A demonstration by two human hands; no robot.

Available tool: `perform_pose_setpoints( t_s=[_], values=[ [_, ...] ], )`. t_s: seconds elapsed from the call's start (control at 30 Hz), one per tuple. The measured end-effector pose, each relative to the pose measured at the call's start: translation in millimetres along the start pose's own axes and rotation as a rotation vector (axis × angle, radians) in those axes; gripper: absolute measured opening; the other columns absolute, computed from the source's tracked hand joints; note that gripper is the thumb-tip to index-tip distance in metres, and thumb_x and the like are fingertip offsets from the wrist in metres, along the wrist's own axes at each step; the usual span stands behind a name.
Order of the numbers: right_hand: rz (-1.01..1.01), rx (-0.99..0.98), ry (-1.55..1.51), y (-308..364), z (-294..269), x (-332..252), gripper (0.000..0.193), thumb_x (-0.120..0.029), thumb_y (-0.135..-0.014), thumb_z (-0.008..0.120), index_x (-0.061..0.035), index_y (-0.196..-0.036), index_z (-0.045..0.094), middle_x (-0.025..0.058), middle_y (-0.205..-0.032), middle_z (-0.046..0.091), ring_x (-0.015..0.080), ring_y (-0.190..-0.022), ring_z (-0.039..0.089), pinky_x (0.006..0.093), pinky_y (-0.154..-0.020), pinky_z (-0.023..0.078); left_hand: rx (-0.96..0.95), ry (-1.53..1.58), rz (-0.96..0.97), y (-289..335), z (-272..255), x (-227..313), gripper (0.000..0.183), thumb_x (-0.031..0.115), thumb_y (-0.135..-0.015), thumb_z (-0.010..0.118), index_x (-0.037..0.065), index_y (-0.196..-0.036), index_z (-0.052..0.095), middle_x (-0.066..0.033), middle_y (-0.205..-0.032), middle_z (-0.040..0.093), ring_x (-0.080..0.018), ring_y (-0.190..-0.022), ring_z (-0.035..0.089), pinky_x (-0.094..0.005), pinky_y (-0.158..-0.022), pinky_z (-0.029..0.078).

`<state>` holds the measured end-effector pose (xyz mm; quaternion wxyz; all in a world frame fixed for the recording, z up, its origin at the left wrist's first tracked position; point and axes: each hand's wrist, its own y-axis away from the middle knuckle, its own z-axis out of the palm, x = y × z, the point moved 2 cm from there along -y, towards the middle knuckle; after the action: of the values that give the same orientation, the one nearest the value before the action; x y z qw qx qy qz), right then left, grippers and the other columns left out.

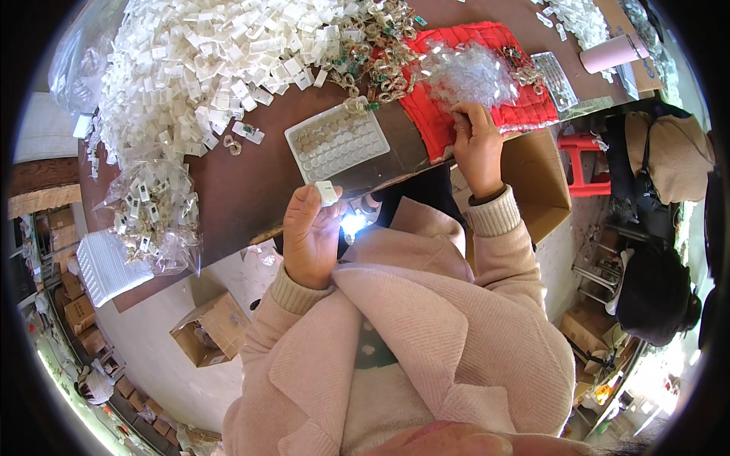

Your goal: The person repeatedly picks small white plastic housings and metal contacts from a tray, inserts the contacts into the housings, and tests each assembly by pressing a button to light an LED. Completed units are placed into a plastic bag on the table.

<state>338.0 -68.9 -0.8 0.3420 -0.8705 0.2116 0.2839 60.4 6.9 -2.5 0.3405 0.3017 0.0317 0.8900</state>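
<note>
My left hand (308, 237) pinches a small white plastic housing (326, 193) between thumb and fingers, near the table's front edge. A bright white light (353, 223) glows just below it, at the fingers; its source is hidden by the glare. At the right, my right hand (479, 148) has its fingertips closed at the near side of a heap of clear plastic pieces (468, 72). That heap lies on a red quilted cloth (437, 140). What the right fingertips hold, if anything, is too small to make out. Between the hands lies a white tray (382, 144) of round, coin-like pieces.
A large pile of white housings (205, 61) covers the brown table's (236, 182) left and back. Coiled wires with green boards (372, 64) lie beside it. A second tray (555, 80) and a pink cup (608, 55) stand right. Below are cardboard boxes (217, 330) and a red stool (582, 163).
</note>
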Motion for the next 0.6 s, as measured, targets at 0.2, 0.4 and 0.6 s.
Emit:
perform_pose_setpoints(
  t_s=[0.2, 0.4, 0.6],
  values=[
    [-0.020, -0.117, -0.086, -2.2, -3.8, -9.9, 0.020, 0.003, -0.089, 0.062, -0.0029, -0.108, 0.064, 0.0176, -0.095, 0.065, 0.0375, -0.084, 0.066, 0.0404, -0.073, 0.053, 0.000, 0.025, -0.022, 2.4, 1.4, 1.4, 0.011, 0.013, -0.099, 0.063, 0.005, -0.106, 0.066, -0.0119, -0.103, 0.072, -0.0143, -0.084, 0.061, -0.0315, -0.080, 0.047],
    [0.033, -0.237, -0.027, -2.5, -6.3, -11.4, 0.015, 0.003, -0.086, 0.067, -0.0012, -0.100, 0.069, 0.0159, -0.095, 0.067, 0.0327, -0.081, 0.067, 0.0375, -0.072, 0.054, -0.014, 0.033, -0.056, 4.6, -1.9, 1.2, 0.016, 0.015, -0.100, 0.061, 0.006, -0.114, 0.060, -0.0101, -0.105, 0.072, -0.0168, -0.093, 0.067, -0.0371, -0.095, 0.050],
    [0.134, -0.038, -0.173, -11.1, -12.0, -10.0, 0.014, 0.007, -0.083, 0.070, -0.0004, -0.095, 0.072, 0.0124, -0.090, 0.071, 0.0216, -0.077, 0.069, 0.0295, -0.069, 0.053, 0.015, 0.025, -0.057, 7.5, -1.6, 0.1, 0.014, 0.016, -0.100, 0.062, 0.006, -0.111, 0.061, -0.0111, -0.103, 0.071, -0.0165, -0.089, 0.063, -0.0350, -0.089, 0.049]
  ],
)
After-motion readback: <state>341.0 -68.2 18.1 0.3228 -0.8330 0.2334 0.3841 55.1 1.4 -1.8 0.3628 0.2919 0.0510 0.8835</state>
